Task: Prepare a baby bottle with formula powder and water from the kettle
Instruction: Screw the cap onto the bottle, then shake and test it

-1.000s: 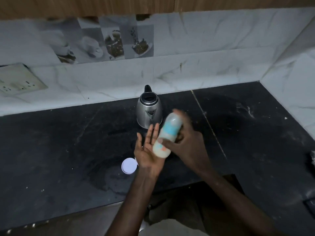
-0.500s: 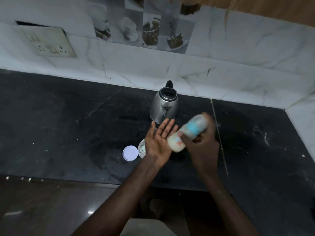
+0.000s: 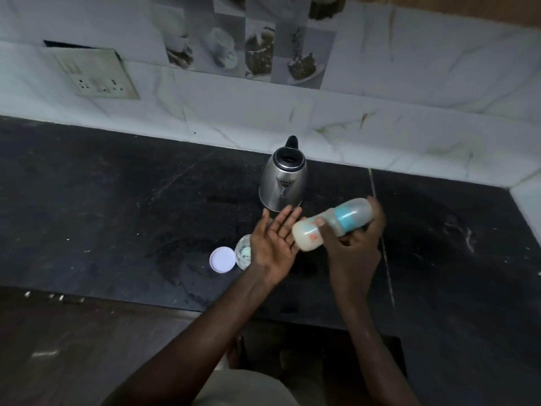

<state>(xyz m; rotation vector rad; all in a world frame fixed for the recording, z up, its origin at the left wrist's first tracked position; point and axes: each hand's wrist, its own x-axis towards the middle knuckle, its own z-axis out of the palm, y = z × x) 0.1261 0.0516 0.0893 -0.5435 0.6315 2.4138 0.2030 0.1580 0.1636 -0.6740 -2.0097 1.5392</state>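
Note:
My right hand (image 3: 352, 244) grips a baby bottle (image 3: 333, 222) with a teal band, tilted almost flat, its milky-filled end pointing left against the palm of my left hand (image 3: 273, 240). That hand is spread flat, palm up, fingers apart, holding nothing. Just behind both hands a steel kettle (image 3: 283, 178) with a black lid and handle stands upright on the black countertop (image 3: 117, 206). A small clear container (image 3: 243, 251), partly hidden by my left wrist, sits beside a round white lid (image 3: 222, 259) on the counter.
White marble-look tiles form the back wall (image 3: 380, 92), with a socket plate (image 3: 96, 74) at the left. The wall turns a corner at the far right. The counter's front edge (image 3: 146, 294) runs below my forearms, with dark floor beneath.
The bottle has tipped from steeply upright to nearly horizontal against my left palm. The camera view has swung left and down; kettle, lid and container stay put.

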